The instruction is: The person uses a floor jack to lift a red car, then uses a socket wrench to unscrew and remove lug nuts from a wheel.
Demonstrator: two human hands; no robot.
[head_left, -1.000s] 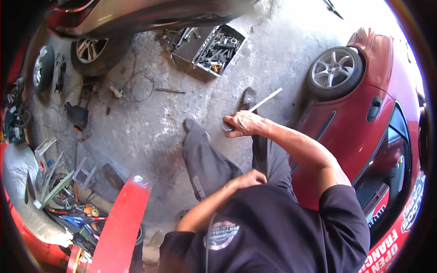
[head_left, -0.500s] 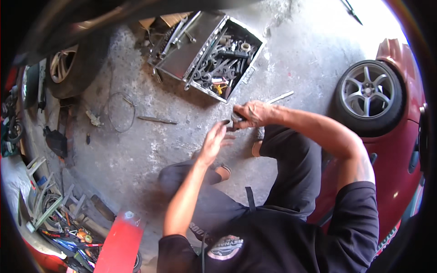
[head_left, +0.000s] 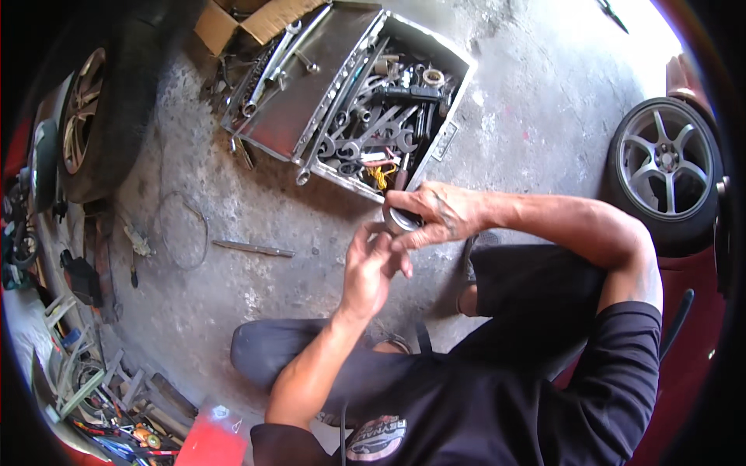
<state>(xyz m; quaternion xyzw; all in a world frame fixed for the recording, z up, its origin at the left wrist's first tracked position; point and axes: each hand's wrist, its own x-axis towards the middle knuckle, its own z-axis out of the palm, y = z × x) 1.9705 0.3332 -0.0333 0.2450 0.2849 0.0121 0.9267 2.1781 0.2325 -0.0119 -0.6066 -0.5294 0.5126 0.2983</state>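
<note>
My right hand (head_left: 447,211) is closed around a short, round metal piece (head_left: 402,220), ring-like and shiny at its near end. Just below it is my left hand (head_left: 365,276), its fingers curled and their tips close against that piece. Whether the left fingertips pinch a small part of their own is hard to see. Both hands are in front of the near corner of an open metal toolbox (head_left: 444,141). Inside lie several wrenches (head_left: 381,128), sockets and a yellow bundle (head_left: 379,175).
On the toolbox's folded-back lid (head_left: 334,70) lie long tools. A thin metal bar (head_left: 253,248) and a wire loop (head_left: 203,233) rest on the concrete floor. Wheels stand left (head_left: 84,113) and right (head_left: 664,159), the right one by a red car. Clutter and a red panel (head_left: 214,439) sit lower left.
My view has shifted, so the toolbox looks larger and nearer. My left fingers have curled in and come up against the metal piece in my right hand, which keeps its hold.
</note>
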